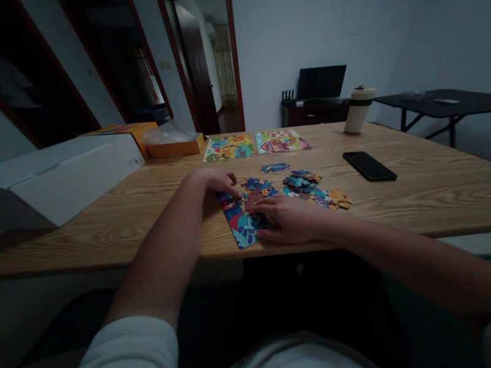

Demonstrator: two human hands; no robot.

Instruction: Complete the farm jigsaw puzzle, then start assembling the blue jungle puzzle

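Left hand [221,181], right hand [287,218] at jigsaw [244,229] | grips: can't discern | table edge [222,253] close

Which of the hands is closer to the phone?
The right. The right hand is over the puzzle, left of the phone and closer to the person. The left hand is farther left, at the puzzle's far side.

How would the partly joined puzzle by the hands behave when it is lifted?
The puzzle looks thin and flat, so it is probably light. The loose pieces beside it suggest separate joined parts, which might sag or come apart.
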